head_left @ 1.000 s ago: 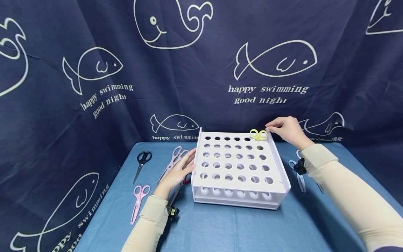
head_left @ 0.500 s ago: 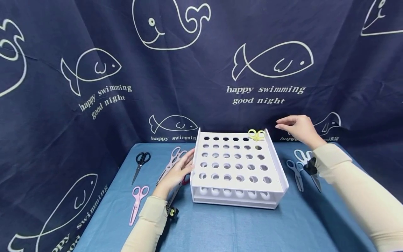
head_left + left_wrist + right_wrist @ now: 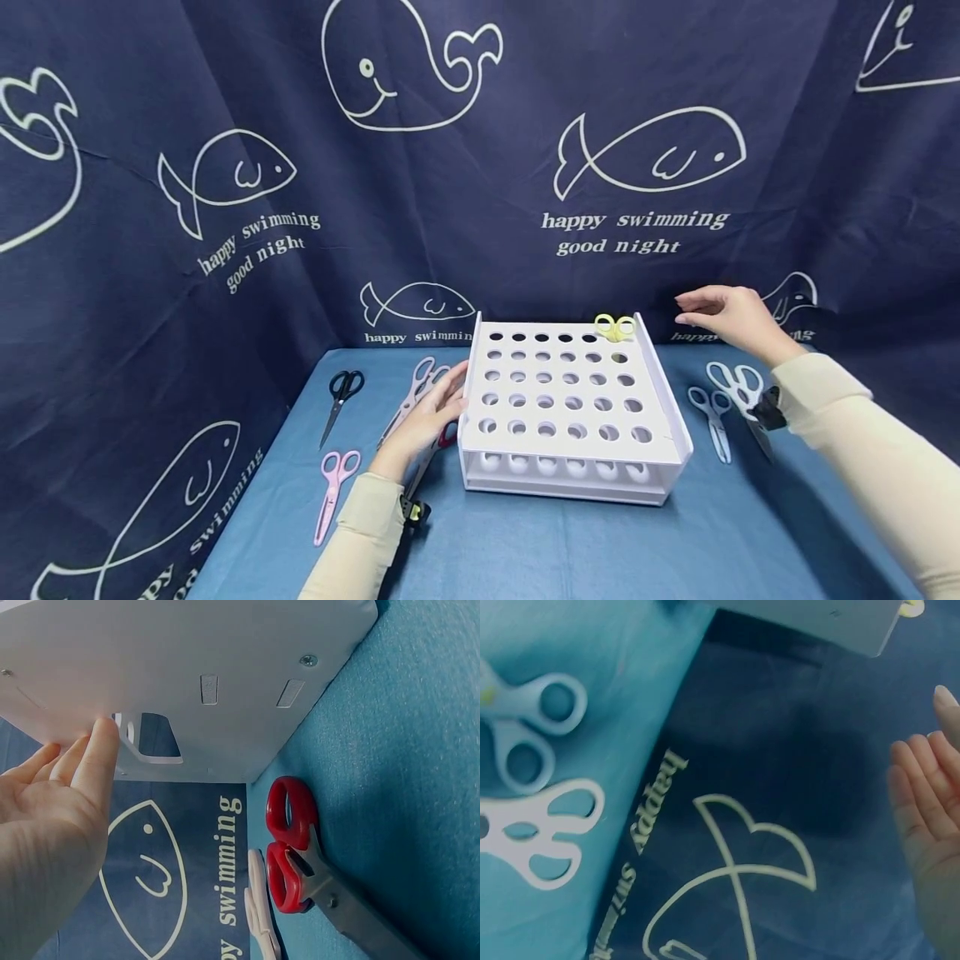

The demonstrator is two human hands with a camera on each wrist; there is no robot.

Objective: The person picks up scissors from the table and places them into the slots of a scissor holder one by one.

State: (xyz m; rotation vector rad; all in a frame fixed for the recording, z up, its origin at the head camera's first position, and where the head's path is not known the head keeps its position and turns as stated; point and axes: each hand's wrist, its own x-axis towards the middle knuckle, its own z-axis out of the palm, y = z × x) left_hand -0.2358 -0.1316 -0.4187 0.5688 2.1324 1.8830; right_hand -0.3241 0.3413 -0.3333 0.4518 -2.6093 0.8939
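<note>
A white rack (image 3: 558,390) with rows of round holes stands mid-table. Yellow scissors (image 3: 615,327) sit in its back right corner hole, handles up and blades hidden. My left hand (image 3: 426,415) rests its straight fingertips against the rack's left side wall, near a cut-out seen in the left wrist view. To the right of the rack my right hand (image 3: 731,318) hovers apart from it, fingers loosely bent and holding nothing. Light blue scissors (image 3: 712,421) and white-handled scissors (image 3: 742,396) lie on the table below that hand.
Left of the rack lie black scissors (image 3: 343,396), pink scissors (image 3: 332,492), pale pink scissors (image 3: 414,392) and red-handled scissors (image 3: 296,855), the last beside my left wrist. A dark blue curtain (image 3: 480,192) with fish drawings hangs behind the blue table (image 3: 525,550).
My right hand has drawn away to the right from the yellow scissors at the rack's back corner. The left hand stays at the rack's side. The head view has shifted slightly.
</note>
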